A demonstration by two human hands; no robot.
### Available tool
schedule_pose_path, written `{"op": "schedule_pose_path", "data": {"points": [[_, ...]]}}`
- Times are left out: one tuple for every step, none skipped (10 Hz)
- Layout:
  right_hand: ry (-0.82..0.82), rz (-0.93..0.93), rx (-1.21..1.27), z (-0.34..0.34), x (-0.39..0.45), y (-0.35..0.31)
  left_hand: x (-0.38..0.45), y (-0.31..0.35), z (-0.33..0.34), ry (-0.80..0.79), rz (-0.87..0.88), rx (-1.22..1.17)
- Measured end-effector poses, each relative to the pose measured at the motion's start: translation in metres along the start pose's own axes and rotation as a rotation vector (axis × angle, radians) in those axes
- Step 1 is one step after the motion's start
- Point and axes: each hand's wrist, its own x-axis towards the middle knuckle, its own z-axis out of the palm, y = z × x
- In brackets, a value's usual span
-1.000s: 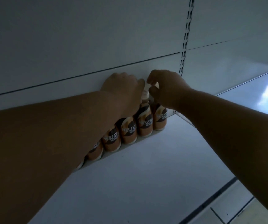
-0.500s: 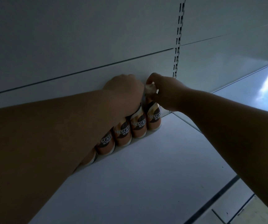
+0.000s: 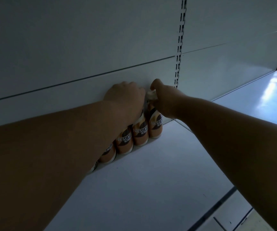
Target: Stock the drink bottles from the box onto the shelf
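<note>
Head view: a row of small orange-and-brown plastic drink bottles (image 3: 140, 130) stands upright along the back of a white metal shelf (image 3: 151, 180), against the white rear panel (image 3: 84, 47). The bottles touch one another side by side, and the row runs leftward until it is hidden behind the left forearm. White lettering on the labels reads "NESCAFE", whole on one bottle and cut off on its neighbours; the smaller print beneath is too blurred to read.

The left hand (image 3: 126, 97) rests curled over the tops of the bottles near the right end of the row; whether its fingers grip one cannot be told. The right hand (image 3: 163, 100) has its fingers clamped on the pale cap (image 3: 151, 95) of the rightmost bottle (image 3: 156, 127), which stands on the shelf just beside a slotted white upright (image 3: 180, 47). Further right lies a second white shelf (image 3: 259, 100), brightly lit.
</note>
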Motion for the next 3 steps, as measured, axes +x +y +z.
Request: {"op": "schedule_pose_path", "data": {"points": [[-0.005,0.035,-0.06,-0.006,-0.011,-0.011,-0.008,0.001,0.0,0.047,-0.028,0.038],[0.04,-0.021,-0.221,-0.01,-0.031,-0.027,-0.029,-0.002,-0.013,0.111,-0.042,0.059],[0.132,-0.127,-0.308,-0.018,-0.055,-0.058,-0.072,-0.013,-0.033,0.143,-0.049,0.04]]}}
